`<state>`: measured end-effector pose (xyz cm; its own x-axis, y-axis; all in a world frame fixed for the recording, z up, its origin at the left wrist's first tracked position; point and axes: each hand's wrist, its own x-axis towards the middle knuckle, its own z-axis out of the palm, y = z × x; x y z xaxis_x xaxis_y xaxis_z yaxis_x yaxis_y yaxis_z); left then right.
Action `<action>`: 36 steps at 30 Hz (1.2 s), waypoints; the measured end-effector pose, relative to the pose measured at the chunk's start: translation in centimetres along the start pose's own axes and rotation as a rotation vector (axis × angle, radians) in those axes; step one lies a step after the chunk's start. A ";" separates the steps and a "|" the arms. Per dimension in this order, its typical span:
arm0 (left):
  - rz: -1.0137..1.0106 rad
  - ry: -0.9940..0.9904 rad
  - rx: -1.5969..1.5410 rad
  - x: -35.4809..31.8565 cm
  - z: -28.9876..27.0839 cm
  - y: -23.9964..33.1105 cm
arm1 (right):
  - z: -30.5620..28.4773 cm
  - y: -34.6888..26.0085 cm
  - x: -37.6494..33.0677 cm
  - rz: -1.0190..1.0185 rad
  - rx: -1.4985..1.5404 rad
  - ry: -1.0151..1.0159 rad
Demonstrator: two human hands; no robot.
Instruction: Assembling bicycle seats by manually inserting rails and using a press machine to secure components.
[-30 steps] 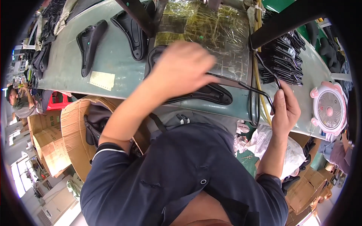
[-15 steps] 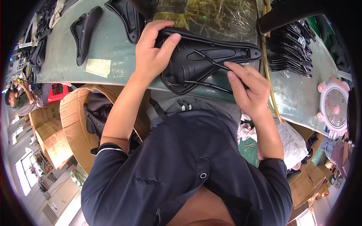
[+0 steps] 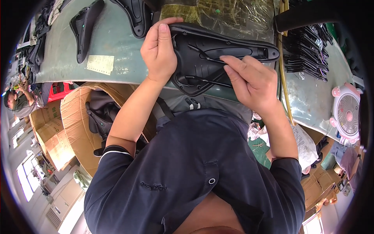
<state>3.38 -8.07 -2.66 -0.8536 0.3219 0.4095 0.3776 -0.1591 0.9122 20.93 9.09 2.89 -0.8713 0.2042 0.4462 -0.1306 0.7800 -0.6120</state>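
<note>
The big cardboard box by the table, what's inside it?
Inside the cardboard box lie black bike seats, piled together. How many there are, and what sits at the bottom, cannot be seen: the person's left arm and the table edge cover part of it.

Bright, even daylight; soft shadows; glare on the plastic sheet point(image 3: 230, 15); sharp centre; fisheye bending and black vignette at the rim.

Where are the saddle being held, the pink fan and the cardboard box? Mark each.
black saddle point(image 3: 210, 58), head view, middle of its underside.
pink fan point(image 3: 346, 113), head view, front grille.
cardboard box point(image 3: 74, 113), head view, left wall.
</note>
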 end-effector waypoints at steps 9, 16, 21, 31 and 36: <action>0.027 -0.053 0.043 0.3 -0.1 0.1 | 0.5 0.0 2.5 -0.218 -0.065 0.019; 0.052 -0.067 0.049 0.5 -0.3 -0.4 | 1.0 0.3 2.7 -0.198 0.007 0.026; 0.085 -0.115 0.104 0.7 0.1 -0.2 | 0.8 1.0 4.2 -0.248 -0.087 0.006; 0.762 -0.346 0.536 2.7 -1.1 2.3 | -3.3 2.7 9.4 -0.533 -0.263 0.238; 0.378 -0.170 0.783 0.2 3.4 4.2 | 0.5 1.2 4.7 0.050 -0.268 0.188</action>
<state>5.99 -5.46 1.31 -0.5807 0.5216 0.6250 0.8140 0.3816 0.4379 16.39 10.72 3.90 -0.7677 0.3319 0.5481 0.0609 0.8893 -0.4532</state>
